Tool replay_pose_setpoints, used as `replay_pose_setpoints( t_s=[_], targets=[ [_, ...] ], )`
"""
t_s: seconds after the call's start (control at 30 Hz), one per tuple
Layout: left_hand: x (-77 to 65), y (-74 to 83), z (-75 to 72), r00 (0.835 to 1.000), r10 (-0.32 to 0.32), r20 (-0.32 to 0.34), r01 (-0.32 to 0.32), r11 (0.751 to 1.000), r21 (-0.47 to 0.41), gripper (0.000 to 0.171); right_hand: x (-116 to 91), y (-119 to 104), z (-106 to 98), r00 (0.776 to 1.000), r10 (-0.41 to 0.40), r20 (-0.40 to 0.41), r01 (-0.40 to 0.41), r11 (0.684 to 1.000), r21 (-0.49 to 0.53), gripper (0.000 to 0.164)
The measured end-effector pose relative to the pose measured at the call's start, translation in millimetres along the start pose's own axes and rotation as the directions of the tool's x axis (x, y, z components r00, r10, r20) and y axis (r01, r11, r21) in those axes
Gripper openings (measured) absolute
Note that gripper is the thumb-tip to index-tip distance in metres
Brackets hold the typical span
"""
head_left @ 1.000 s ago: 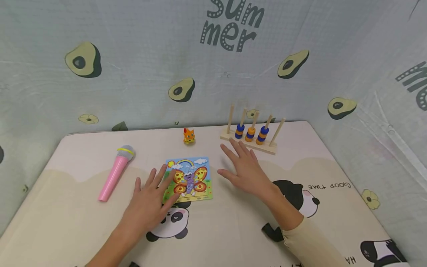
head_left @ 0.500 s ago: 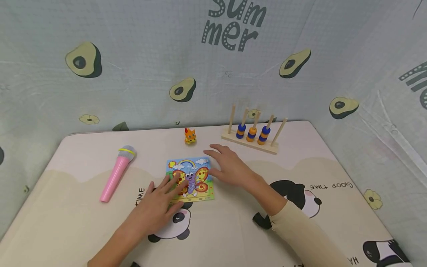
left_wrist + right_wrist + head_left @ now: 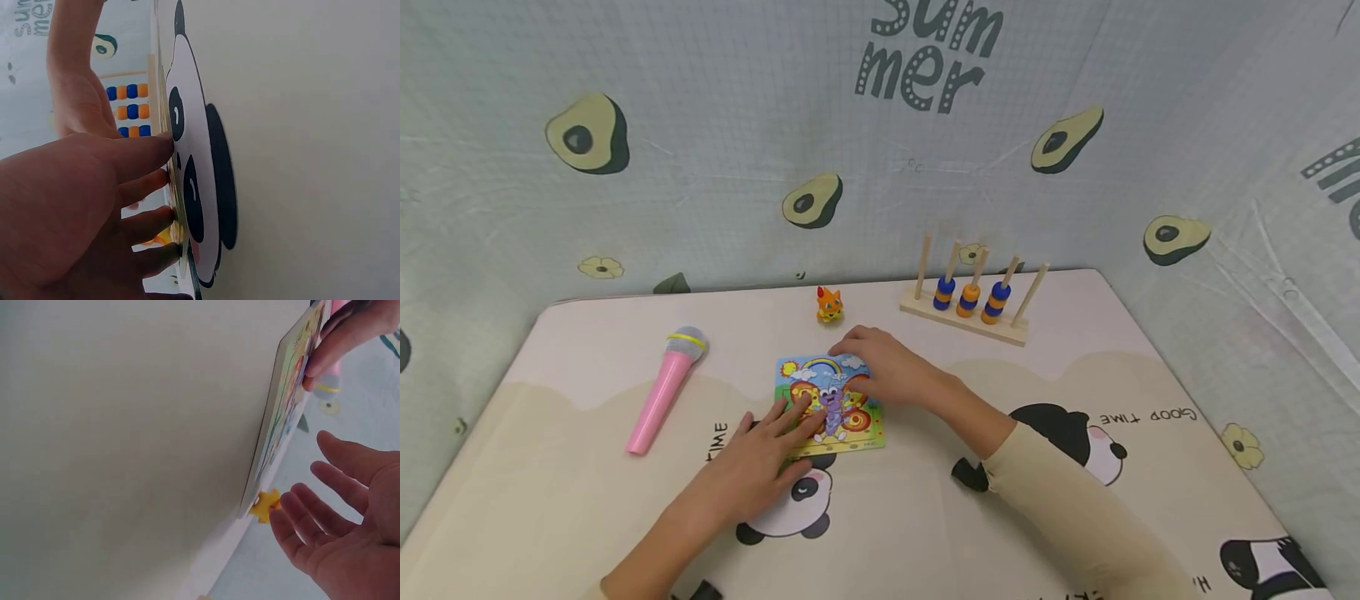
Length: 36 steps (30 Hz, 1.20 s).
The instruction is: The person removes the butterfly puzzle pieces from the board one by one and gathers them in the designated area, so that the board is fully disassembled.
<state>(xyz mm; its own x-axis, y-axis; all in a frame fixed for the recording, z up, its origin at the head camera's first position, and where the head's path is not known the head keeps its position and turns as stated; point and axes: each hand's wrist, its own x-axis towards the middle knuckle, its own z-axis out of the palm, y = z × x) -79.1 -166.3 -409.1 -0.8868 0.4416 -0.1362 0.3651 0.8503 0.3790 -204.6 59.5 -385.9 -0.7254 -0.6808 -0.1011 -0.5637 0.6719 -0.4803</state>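
A square butterfly picture puzzle [image 3: 837, 421] lies flat on the table in the head view. My left hand [image 3: 758, 468] rests on its left side with the fingers spread; the left wrist view has those fingertips [image 3: 164, 215] at the board's edge. Over the puzzle's upper right part is my right hand [image 3: 891, 368], its fingers bent a little and covering that corner. From the right wrist, this hand [image 3: 350, 512] appears apart from the board [image 3: 284, 419], with nothing between its fingers.
A pink toy microphone [image 3: 662, 392] lies to the left. Behind the puzzle stands a small orange animal figure [image 3: 830, 306]. A wooden peg rack [image 3: 962, 321] with blue and orange beads is at the back right, near the patterned wall cloth [image 3: 715, 167].
My right hand has moved left, from near the peg rack to above the puzzle. My left hand has shifted slightly right and further onto the board.
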Motion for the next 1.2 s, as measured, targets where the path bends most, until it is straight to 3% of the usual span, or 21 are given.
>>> replay_pose_setpoints(
  t_s=[0.67,1.2],
  targets=[
    [-5.6,-4.7,2.5,0.998,0.062,-0.032,-0.062,0.998,0.008,0.064,47.3,-23.6,14.0,0.995,-0.01,0.098,0.012,1.0,-0.017,0.046],
    [-6.8,-6.2,3.4,0.996,0.081,-0.034,-0.08,0.996,0.028,0.064,57.0,-25.0,20.7,0.995,-0.034,0.094,0.034,0.999,0.005,0.045]
  ],
)
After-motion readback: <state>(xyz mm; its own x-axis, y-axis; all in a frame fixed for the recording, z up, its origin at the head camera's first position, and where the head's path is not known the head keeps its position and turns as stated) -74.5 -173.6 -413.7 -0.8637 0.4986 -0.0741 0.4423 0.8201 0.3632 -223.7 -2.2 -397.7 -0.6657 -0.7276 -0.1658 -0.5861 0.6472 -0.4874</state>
